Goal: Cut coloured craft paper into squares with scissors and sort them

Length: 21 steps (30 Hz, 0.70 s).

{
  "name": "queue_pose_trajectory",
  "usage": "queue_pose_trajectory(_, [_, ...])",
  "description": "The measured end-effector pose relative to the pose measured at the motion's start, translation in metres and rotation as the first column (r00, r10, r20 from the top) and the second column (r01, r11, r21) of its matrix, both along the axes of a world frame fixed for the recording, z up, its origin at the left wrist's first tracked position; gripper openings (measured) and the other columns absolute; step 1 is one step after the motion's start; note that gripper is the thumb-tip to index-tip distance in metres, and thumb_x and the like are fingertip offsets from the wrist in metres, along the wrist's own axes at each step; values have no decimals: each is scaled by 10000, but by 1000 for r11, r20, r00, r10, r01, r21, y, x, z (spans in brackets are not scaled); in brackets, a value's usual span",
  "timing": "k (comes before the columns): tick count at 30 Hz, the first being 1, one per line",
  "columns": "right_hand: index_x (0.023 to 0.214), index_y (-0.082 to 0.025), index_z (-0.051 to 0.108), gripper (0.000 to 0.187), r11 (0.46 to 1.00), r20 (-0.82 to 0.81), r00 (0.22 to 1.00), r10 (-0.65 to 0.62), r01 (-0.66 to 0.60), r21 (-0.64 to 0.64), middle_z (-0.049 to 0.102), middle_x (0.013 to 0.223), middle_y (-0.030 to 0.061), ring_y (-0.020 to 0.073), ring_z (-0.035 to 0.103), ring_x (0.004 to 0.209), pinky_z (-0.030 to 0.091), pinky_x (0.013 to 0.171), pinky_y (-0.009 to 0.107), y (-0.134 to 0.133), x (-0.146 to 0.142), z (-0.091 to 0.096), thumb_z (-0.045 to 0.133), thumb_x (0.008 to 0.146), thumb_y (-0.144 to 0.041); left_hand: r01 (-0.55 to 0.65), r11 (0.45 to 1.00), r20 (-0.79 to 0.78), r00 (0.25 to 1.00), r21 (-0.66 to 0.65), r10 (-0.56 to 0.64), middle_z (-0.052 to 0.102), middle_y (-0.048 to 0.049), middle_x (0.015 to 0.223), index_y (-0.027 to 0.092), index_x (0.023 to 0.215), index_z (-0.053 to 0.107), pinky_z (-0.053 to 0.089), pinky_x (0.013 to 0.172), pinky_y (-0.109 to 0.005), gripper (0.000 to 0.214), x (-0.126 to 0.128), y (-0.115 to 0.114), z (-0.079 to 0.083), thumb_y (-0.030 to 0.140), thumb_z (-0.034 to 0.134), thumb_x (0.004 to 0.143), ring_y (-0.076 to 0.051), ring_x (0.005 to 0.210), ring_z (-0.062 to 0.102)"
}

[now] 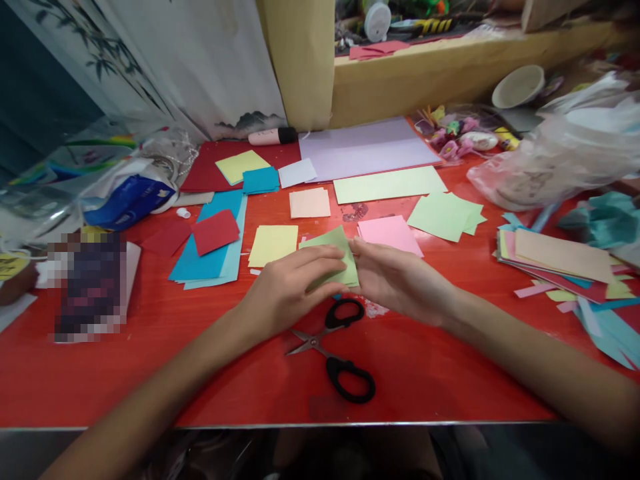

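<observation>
My left hand point(293, 287) is closed on a piece of green paper point(334, 245), fingers over its front and thumb along its lower edge. At the paper's right edge, my right hand point(400, 280) grips it too, with some fingertips hidden behind the paper. Just below the hands lie black-handled scissors point(313, 342), blades apart and pointing left. Beside the left hand is a stack of yellow squares point(273, 245). Pink squares point(391, 235) lie behind the right hand.
Light green squares point(445, 215), peach squares point(309, 203) and blue sheets point(207, 240) lie around. Paper strips and offcuts point(563, 257) are piled right. A lavender sheet point(367, 148) and marker point(273, 136) lie at the back. Plastic bags point(565, 147) stand right; the red table's edge point(280, 425) is near.
</observation>
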State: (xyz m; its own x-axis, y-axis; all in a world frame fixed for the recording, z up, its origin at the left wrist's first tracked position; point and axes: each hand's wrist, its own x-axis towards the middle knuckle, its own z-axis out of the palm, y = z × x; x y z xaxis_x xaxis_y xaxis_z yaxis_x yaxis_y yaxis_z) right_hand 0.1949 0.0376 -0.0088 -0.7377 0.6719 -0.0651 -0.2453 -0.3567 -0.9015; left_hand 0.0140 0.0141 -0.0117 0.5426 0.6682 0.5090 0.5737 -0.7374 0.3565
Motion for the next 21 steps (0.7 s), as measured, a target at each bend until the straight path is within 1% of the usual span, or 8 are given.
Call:
queue_pose_trajectory(3, [1083,-175,567,256,999,1,1000,-15,15,-50,645,1005,85,158,617,898,505,820,322,0,1,0,412,926,-304,-41,999,36,998,-21,41,681,-70,1048,165,922,636,506,898,-298,138,1,0,2,220,516,883,-162,1008,625])
queue_pose_trajectory(6, [1090,-192,590,235,994,6,1000,-5,5,-106,661,1010,72,156,634,903,509,843,320,0,2,-1,524,878,-270,-175,979,57,982,-103,182,694,-19,857,183,870,609,516,688,-231,145,2,-2,6,231,476,901,-127,781,649])
queue_pose_trajectory(9, [1092,-190,610,251,988,47,999,-12,19,-152,677,978,62,147,647,881,512,837,295,1,2,-4,550,848,-176,-330,922,74,934,-203,351,593,40,616,196,830,561,405,469,-193,176,2,-2,9,276,432,919,-85,522,539])
queue_pose_trajectory(13, [1061,-148,636,299,977,180,982,-56,91,-193,690,969,69,136,653,805,524,728,238,1,2,-7,497,815,-48,-437,873,135,872,-218,470,553,44,615,209,841,539,359,432,-194,198,-2,0,10,325,406,930,-82,509,495])
queue_pose_trajectory(15, [1072,-137,633,327,965,230,969,-94,145,-217,692,979,67,129,651,800,516,711,222,1,2,-7,463,814,-30,-552,827,201,803,-106,562,582,31,670,211,862,546,378,460,-204,197,-6,1,10,321,401,935,-90,551,522])
queue_pose_trajectory(17, [1085,-139,626,342,948,260,957,-130,197,-250,693,982,56,118,648,816,507,735,207,1,1,-5,449,817,-23,-637,762,275,758,119,591,618,19,729,213,933,554,397,486,-216,170,-10,1,10,276,396,940,-96,576,552])
queue_pose_trajectory(19, [1068,-147,626,313,934,253,955,-155,225,-276,695,962,46,101,647,802,502,748,188,2,1,-4,448,834,-38,-559,745,239,829,365,505,663,0,827,216,1047,541,436,524,-226,176,-12,-2,8,213,406,933,-112,651,615])
queue_pose_trajectory(21, [1014,-149,632,235,930,196,966,-168,221,-294,692,923,47,93,643,767,506,729,178,2,0,-3,442,880,-114,-313,798,54,941,515,334,685,-25,960,205,1102,527,503,632,-239,210,-11,-5,4,181,433,916,-147,837,662])
